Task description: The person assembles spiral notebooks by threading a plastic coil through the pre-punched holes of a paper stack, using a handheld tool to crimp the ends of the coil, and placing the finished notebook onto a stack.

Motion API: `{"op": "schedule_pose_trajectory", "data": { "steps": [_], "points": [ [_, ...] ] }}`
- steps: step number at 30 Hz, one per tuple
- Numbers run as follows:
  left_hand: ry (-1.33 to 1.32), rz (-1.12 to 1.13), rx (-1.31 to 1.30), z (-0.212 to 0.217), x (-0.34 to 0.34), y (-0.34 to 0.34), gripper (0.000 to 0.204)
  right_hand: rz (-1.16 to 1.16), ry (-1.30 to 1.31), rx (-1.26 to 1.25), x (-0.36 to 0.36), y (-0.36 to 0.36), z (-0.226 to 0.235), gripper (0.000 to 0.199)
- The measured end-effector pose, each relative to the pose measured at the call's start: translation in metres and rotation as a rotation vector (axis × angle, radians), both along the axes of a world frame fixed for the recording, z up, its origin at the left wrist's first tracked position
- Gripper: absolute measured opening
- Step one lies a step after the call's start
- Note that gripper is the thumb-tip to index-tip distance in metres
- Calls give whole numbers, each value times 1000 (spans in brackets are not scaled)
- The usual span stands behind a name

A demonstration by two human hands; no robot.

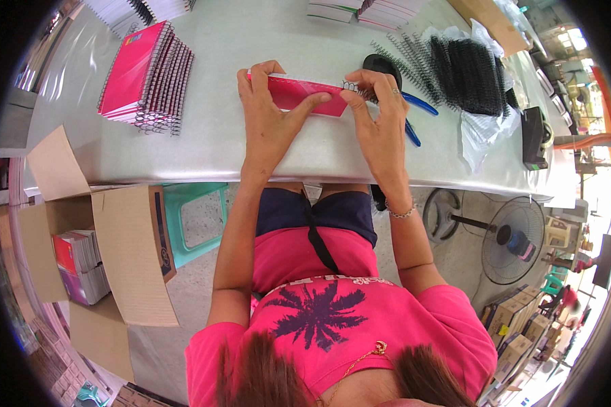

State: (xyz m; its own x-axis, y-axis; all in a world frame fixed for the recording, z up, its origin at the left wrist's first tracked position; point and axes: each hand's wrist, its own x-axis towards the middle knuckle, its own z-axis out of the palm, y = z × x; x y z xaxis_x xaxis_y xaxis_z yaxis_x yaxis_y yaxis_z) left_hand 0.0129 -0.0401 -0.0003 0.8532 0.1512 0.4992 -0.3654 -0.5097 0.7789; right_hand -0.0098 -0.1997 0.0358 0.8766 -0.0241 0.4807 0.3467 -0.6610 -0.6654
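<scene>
A pink-covered notebook is held on its edge above the table, its long side facing me. My left hand is closed round its left part, thumb across the cover and fingers over the top. At the right end, my right hand pinches a black spiral coil by the notebook's corner. How far the coil runs through the holes is hard to see. Just beyond my right hand lie pliers with blue handles, and a round black object partly hidden behind the fingers.
Bound pink notebooks stand stacked at left. A pile of black spiral coils lies on white wrapping at right, beside a black tape dispenser. Paper stacks sit at the back. Below are an open carton, a green stool and a fan.
</scene>
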Motion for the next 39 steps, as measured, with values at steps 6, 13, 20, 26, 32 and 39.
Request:
{"op": "schedule_pose_trajectory", "data": {
  "steps": [6,13,20,26,32,39],
  "points": [
    [15,-9,-3,0,0,1,75,-15,-47,-63,3,2,2,11],
    [68,-43,-54,-1,-1,2,77,-21,-49,-94,1,6,8,14],
    [37,-206,-84,-4,0,16,72,179,108,-216,1,-10,15,15],
    [97,-304,-126,4,-3,13,71,59,231,-468,51,-75,13,48],
    [73,-332,-142,1,-2,11,76,349,353,-433,73,-106,-6,65],
    [104,-325,-158,2,-4,11,77,649,587,393,59,-87,17,60]
  ]
}}
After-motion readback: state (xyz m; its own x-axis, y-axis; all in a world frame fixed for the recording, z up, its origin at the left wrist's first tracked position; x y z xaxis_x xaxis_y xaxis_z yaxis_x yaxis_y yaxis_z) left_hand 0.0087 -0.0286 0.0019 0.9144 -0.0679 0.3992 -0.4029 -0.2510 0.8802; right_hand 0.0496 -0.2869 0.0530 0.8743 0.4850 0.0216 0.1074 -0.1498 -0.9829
